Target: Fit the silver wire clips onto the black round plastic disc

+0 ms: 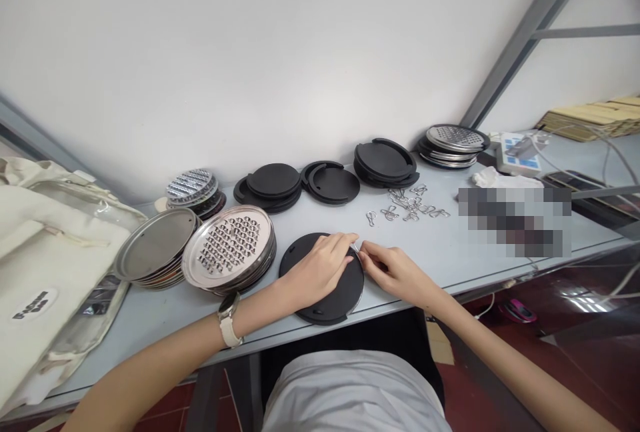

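Observation:
A black round disc [320, 299] with small slots lies near the table's front edge. My left hand [320, 265] reaches over it, fingers bent and closed at its right-hand rim. At that rim, a small metal wire clip [355, 247] shows between the fingertips of both hands. My right hand [393, 271] pinches it with thumb and forefinger; just how it sits against the disc is hidden. Behind the hands, several loose wire clips [413, 204] lie scattered. To the left, a round metal grater plate [227, 245] tops a stack.
Along the wall stand black round holders [274, 181], more black holders [385, 160] and a grater stack [453, 139]. Plain metal discs [157, 245] are piled at left, beside a cream bag [45, 272]. A white cloth [505, 179], cables and a power strip [517, 152] occupy the right.

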Motion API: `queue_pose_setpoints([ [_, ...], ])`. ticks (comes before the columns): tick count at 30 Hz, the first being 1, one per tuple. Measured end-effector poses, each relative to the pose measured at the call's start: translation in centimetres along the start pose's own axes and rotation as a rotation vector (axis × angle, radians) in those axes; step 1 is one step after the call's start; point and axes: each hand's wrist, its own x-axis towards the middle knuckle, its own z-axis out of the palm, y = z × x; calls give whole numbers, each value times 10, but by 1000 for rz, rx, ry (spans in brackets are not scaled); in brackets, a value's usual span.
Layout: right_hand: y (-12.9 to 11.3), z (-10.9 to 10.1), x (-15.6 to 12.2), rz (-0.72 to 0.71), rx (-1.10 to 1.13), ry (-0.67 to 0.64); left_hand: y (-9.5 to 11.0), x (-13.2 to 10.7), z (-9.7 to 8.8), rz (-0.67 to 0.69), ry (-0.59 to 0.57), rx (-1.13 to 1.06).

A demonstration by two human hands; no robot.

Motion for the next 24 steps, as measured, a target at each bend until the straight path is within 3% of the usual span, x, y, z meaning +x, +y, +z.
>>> queue_pose_setpoints([
  [24,-1,-2,1,-9,-42,-21,-1,1,2,-41,4,136],
])
